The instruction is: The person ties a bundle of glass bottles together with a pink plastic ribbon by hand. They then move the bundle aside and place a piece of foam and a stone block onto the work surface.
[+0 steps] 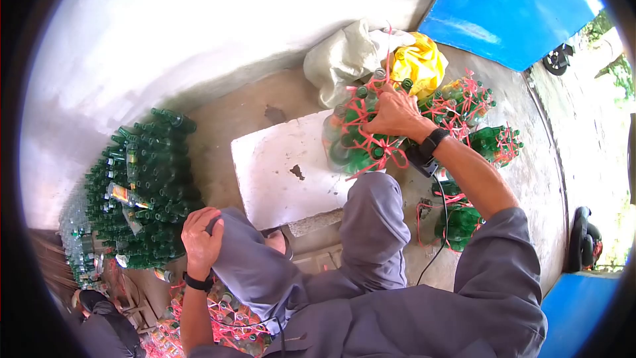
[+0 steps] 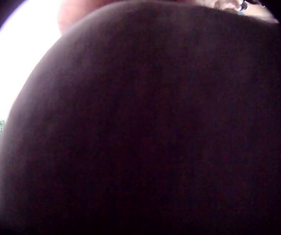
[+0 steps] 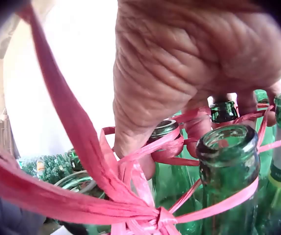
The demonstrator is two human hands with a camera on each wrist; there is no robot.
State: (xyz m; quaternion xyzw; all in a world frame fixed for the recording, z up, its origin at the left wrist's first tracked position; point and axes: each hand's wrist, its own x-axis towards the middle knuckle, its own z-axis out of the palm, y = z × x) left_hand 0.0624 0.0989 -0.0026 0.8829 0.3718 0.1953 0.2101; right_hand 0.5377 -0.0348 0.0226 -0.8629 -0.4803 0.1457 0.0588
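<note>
My right hand (image 1: 394, 114) reaches forward and grips the top of a bundle of green glass bottles (image 1: 351, 142) tied with red plastic string. The bundle stands on the far right corner of a white block (image 1: 278, 172). In the right wrist view the fingers (image 3: 189, 63) curl among the open bottle necks (image 3: 229, 152) and the red string (image 3: 81, 161). My left hand (image 1: 201, 238) rests on my left knee, holding nothing. Grey trouser cloth (image 2: 155, 127) fills the left wrist view.
A big stack of lying green bottles (image 1: 142, 185) is on the left by the wall. More tied bundles (image 1: 464, 103) (image 1: 497, 142) (image 1: 457, 222) stand on the right. A white sack (image 1: 344, 56) and yellow bag (image 1: 417, 63) lie behind, with a blue door (image 1: 510, 6) beyond.
</note>
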